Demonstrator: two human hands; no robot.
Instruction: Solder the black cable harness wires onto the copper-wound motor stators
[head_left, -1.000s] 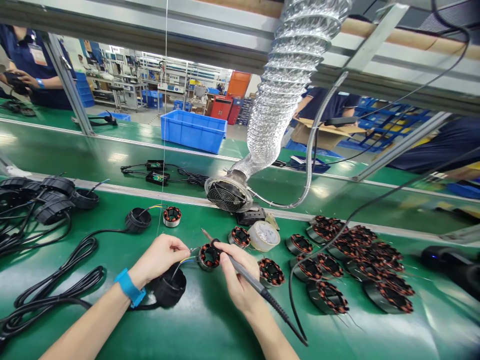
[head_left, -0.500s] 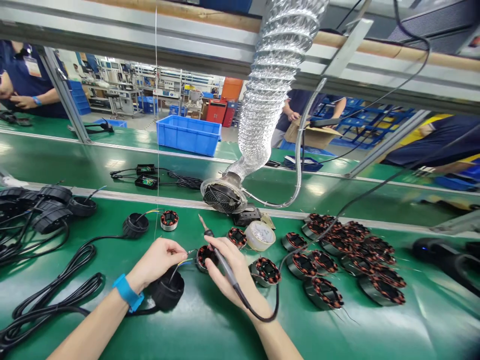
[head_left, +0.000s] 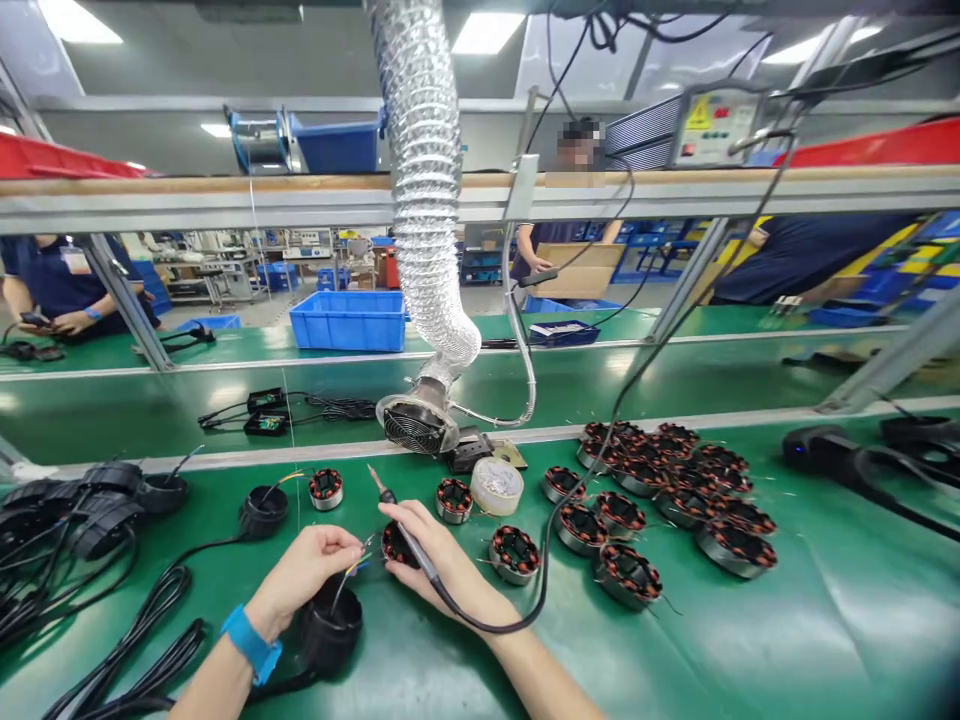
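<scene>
My left hand (head_left: 319, 565), with a blue band at the wrist, pinches the thin wires (head_left: 358, 562) that rise from a black round housing (head_left: 334, 630). A soldering iron (head_left: 420, 556) lies across my right hand (head_left: 442, 565), its tip pointing up and away. The thumb and fingers of that hand are also around a copper-wound stator (head_left: 394, 545), partly hidden by the hand. Another stator (head_left: 325, 488) sits beside a second black housing (head_left: 264, 511), joined by coloured wires.
Several stators (head_left: 630, 575) cover the right side. Black housings and cables (head_left: 105, 510) lie at the left. A round tub (head_left: 496, 486) and a fume-extractor fan (head_left: 416, 425) stand ahead. A co-worker handles a cardboard box (head_left: 577, 270) beyond.
The camera view has tilted up, showing more above the rail. My right hand has closed in on the stator beside the wires. My left hand still pinches the wires.
</scene>
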